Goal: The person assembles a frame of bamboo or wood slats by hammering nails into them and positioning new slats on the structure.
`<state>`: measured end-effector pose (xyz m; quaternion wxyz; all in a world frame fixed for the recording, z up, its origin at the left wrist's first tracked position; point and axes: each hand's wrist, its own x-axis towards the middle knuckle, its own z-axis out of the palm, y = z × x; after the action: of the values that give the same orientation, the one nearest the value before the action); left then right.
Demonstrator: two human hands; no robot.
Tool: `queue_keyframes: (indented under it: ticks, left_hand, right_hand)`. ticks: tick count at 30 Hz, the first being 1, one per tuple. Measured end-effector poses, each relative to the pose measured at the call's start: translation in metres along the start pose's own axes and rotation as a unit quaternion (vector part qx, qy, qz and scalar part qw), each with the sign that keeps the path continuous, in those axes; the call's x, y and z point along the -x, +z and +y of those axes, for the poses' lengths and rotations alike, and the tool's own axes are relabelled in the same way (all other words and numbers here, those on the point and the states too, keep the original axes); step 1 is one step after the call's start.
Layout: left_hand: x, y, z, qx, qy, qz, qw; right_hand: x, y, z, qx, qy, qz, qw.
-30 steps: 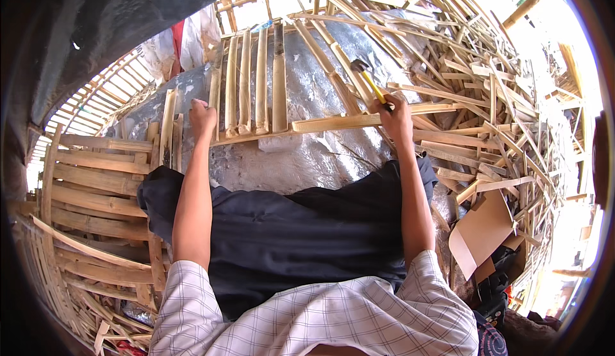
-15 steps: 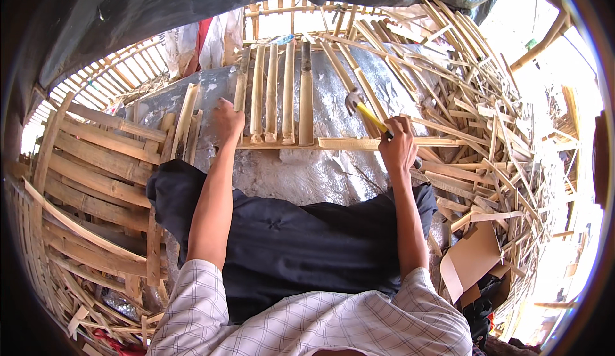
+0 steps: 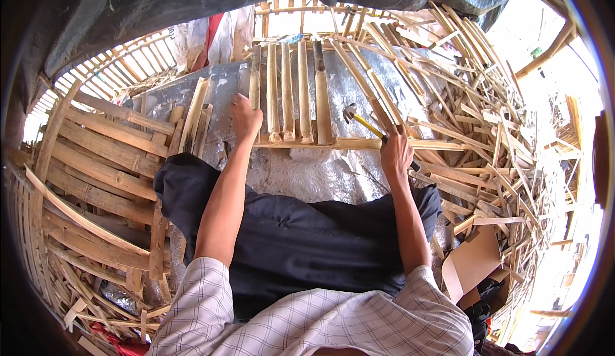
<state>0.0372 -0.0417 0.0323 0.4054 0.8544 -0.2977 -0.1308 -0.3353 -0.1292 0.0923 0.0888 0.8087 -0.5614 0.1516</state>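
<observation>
My left hand [image 3: 246,118] is closed around the near end of the leftmost bamboo slat [image 3: 255,73]. Several split bamboo slats [image 3: 303,93] lie side by side to its right, pointing away from me. Their near ends meet a crosswise bamboo strip [image 3: 359,143]. In my right hand [image 3: 397,151] is a claw hammer [image 3: 366,125] with a yellow and black handle. Its metal head is over the sheet, beyond the crosswise strip and right of the slats. My left hand's fingertips are mostly hidden.
A bamboo slat panel [image 3: 102,177] stands on the left. On the right is a big heap of loose bamboo strips [image 3: 493,145], with a piece of cardboard [image 3: 473,260] nearer me. A shiny silver sheet [image 3: 301,177] lies beneath the work. Dark tarpaulin [image 3: 192,4] hangs overhead.
The hammer head has come lower and leftward, toward the slats. My left hand keeps its place at the leftmost slat. The whole view has shifted slightly.
</observation>
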Motion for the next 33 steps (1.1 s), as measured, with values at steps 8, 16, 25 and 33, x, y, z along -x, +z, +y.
queue_keyframes:
  ticks: [8, 16, 25, 33]
  left_hand:
    - [-0.009, 0.013, -0.019, 0.032, 0.050, 0.023, 0.998]
    - [-0.004, 0.014, -0.026, 0.024, 0.072, 0.081, 0.994]
    - [-0.009, 0.020, -0.034, 0.055, 0.151, 0.127, 0.979]
    - [-0.008, 0.017, -0.034, 0.059, 0.154, 0.149, 0.975]
  right_hand:
    - [0.010, 0.002, -0.051, -0.051, -0.108, -0.073, 0.990]
    - [0.022, -0.003, -0.077, -0.074, -0.117, -0.087, 0.986]
    - [0.020, -0.007, -0.072, -0.105, -0.140, -0.079, 0.981]
    - [0.025, -0.002, -0.073, -0.105, -0.155, -0.081, 0.979]
